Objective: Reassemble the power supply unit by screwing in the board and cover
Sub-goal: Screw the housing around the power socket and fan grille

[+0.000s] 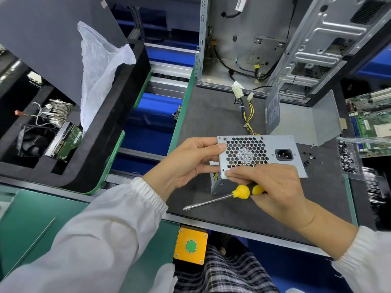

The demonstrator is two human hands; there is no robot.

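The grey power supply unit stands on the dark mat, its honeycomb fan grille and black power socket facing me. My left hand grips its left edge, thumb on the grille face. My right hand holds a yellow-and-black screwdriver in its curled fingers, shaft pointing left and down, while its fingertips pinch at the unit's lower left corner by a screw hole. The unit's grey cover lies behind it, standing open on the mat. A cable bundle with white plugs runs back from the unit.
Loose black screws lie right of the unit beside a clear bag of screws. An open PC case stands at the back, green circuit boards at right. A black foam tray with parts sits left. A yellow button box is near me.
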